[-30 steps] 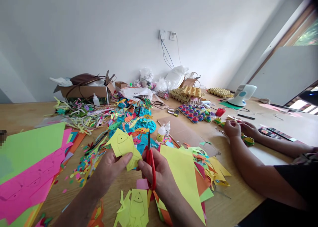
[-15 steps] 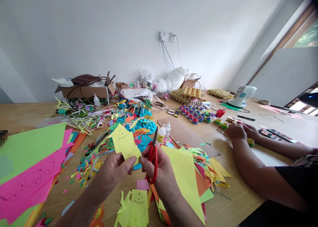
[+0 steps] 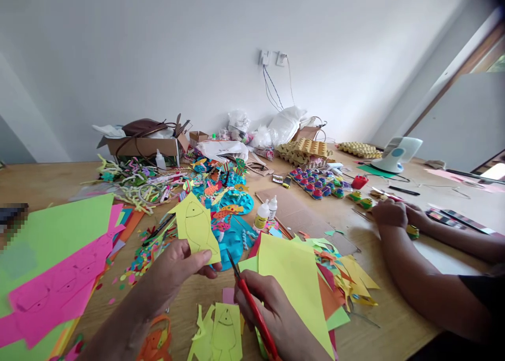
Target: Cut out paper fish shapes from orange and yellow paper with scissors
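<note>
A yellow paper piece (image 3: pixel 196 225) with a fish drawn on it is pinched between the thumb and fingers of my left hand (image 3: pixel 188 263). My right hand (image 3: pixel 265 298) grips red-handled scissors (image 3: pixel 252 304), blades toward the paper but apart from it. Below, on the table, lies another yellow paper (image 3: pixel 226 329) bearing a fish outline, with yellow offcuts (image 3: pixel 202 332) beside it. A large yellow sheet (image 3: pixel 292 277) lies under and to the right of my right hand. At far left, a pink paper strip (image 3: pixel 63 287) carries several drawn fish.
Glue bottles (image 3: pixel 262 213) stand beyond my hands, near blue painted forms (image 3: pixel 232 240) with paper fish. Paper scraps (image 3: pixel 355 282) spread to the right. A co-worker's hands (image 3: pixel 394 213) work at the right. Pipe cleaners (image 3: pixel 134 184) and a cardboard box (image 3: pixel 145 148) lie back left.
My right hand has moved down and away from the paper, and the scissors have turned from pointing up to pointing at the paper. My left hand still holds the paper. The view has shifted slightly left.
</note>
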The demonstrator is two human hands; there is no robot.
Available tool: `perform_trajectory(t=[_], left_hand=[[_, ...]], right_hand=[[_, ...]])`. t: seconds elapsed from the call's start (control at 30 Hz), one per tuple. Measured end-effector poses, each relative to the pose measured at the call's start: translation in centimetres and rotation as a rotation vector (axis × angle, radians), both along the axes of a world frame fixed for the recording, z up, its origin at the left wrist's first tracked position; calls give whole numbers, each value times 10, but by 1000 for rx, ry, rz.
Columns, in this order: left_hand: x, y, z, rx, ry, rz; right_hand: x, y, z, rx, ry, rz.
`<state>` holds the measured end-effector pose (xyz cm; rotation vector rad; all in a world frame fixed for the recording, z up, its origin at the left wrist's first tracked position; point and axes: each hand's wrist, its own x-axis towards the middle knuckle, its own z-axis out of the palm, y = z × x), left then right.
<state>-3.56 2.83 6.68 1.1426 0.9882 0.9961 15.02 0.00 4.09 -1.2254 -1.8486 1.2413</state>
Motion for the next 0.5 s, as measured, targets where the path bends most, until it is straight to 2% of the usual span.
perform_trajectory(t=[0.27,0.5], left_hand=[[-1,0,0,-30,32,-87],[-2,1,-4,-31,-17,-153]], right_hand=[[5,-3,0,40,-143,74],[4,-4,-1,47,-137,75]])
